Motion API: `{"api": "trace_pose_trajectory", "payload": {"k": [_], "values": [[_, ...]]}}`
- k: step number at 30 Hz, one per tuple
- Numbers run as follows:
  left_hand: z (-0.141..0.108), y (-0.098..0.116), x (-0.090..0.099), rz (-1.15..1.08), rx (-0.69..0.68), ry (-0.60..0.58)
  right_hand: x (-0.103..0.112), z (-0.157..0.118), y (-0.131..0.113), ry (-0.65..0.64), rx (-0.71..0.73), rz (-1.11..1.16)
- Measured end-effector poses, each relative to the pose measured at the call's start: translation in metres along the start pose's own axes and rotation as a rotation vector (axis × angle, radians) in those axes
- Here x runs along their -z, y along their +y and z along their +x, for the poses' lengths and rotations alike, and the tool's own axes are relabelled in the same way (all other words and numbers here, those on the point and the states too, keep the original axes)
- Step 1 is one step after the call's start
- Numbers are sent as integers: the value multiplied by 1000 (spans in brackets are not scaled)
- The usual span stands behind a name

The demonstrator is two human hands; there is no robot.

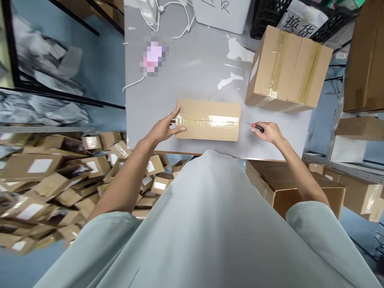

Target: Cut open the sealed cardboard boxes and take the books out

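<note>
A long, narrow cardboard box (207, 133) lies on the grey table in front of me, with shiny clear tape running along its middle seam. My left hand (163, 127) grips the box's left end, thumb and fingers on its edges. Just off the right end of the box, my right hand (270, 133) is closed around a small tool (258, 128) with a black and red handle. Its thin pointed tip faces left toward the box without touching it; I cannot tell exactly what kind of tool it is.
A larger taped carton (288, 72) stands at the table's right. Behind are a white bin (222, 16), a black crate (267, 18) and a white cable (180, 6). A blurred-out object (154, 57) lies at left. Many boxes (45, 168) are heaped below left; an open carton (309, 196) sits below right.
</note>
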State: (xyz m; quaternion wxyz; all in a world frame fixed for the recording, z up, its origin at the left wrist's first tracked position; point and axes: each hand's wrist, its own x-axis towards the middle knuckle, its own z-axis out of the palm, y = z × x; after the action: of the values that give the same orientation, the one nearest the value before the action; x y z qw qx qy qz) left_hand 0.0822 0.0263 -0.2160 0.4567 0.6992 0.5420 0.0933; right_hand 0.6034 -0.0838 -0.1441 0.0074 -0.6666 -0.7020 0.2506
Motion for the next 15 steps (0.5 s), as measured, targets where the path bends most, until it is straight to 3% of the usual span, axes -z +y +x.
{"api": "trace_pose_trajectory", "payload": {"k": [2, 4, 8, 11, 15], "values": [[1, -8, 4, -7, 10, -10, -39, 4, 4, 131, -261, 329], [2, -17, 7, -35, 17, -25, -78, 13, -6, 163, -488, 669], [4, -32, 17, -143, 29, -61, -133, 33, -53, 144, -617, 949], [3, -34, 28, -216, 56, -75, -147, 36, -88, 194, -636, 1066], [-4, -27, 35, -264, 135, -19, -136, 23, -117, 269, -613, 1152]]}}
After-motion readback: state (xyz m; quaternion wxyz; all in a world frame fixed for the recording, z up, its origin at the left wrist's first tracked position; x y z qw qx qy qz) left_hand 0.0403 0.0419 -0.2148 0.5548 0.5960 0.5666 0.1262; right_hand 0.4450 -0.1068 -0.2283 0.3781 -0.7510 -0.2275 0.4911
